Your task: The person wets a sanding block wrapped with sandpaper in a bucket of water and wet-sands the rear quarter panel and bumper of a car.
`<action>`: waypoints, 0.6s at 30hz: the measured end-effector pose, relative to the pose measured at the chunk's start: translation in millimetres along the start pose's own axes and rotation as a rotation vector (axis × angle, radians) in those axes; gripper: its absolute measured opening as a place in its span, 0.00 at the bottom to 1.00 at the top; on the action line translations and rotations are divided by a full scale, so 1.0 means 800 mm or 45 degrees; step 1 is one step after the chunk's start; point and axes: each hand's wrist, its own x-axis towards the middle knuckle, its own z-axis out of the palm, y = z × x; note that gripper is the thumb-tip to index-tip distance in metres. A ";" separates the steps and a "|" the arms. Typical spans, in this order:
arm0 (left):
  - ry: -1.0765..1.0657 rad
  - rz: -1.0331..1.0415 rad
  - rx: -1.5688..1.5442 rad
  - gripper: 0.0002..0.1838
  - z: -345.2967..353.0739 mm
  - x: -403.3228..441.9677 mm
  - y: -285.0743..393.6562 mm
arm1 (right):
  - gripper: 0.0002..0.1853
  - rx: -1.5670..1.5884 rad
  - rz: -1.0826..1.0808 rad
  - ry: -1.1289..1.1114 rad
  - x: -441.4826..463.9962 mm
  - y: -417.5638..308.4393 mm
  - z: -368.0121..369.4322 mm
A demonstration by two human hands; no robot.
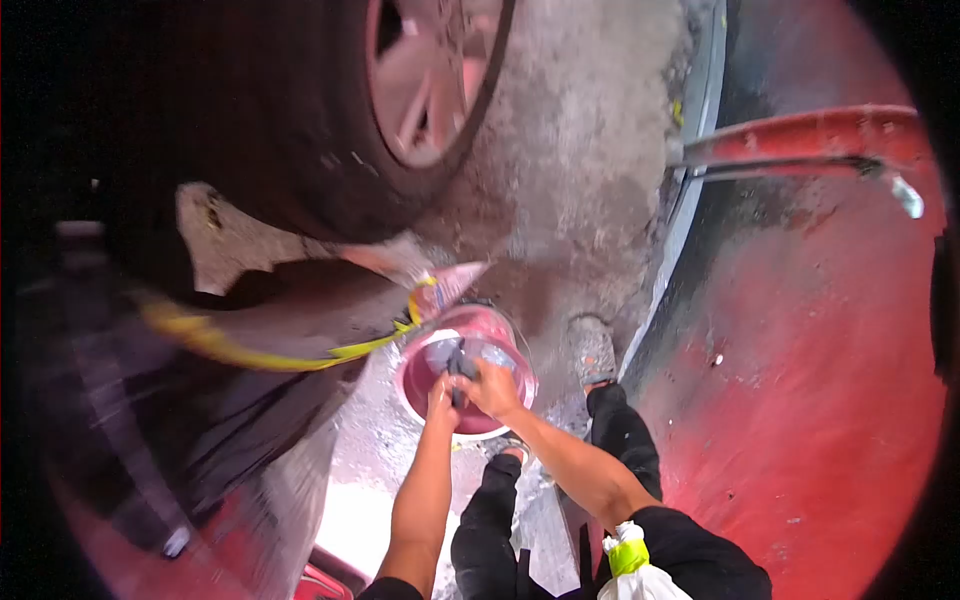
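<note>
My left hand (444,398) and my right hand (490,388) are close together over a round pink bucket (407,385) with a pale rim. Both have their fingers wrapped round a dark grey item (459,368), which looks like a wet cloth, though blur hides its exact shape. Light-coloured liquid or foam shows inside the bucket beyond my hands. The bucket stands on the wet floor just in front of my feet.
A large wheel (425,80) with a dark tyre is at the upper left. Dark panels with yellow edging (300,362) lie left of the bucket. On the right is a red surface (800,400) with a red arm (800,138). My shoe (591,350) is right of the bucket.
</note>
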 end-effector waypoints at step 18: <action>0.325 2.645 1.398 0.20 0.328 -0.906 0.376 | 0.27 0.928 -0.862 0.756 -0.118 -0.615 -0.487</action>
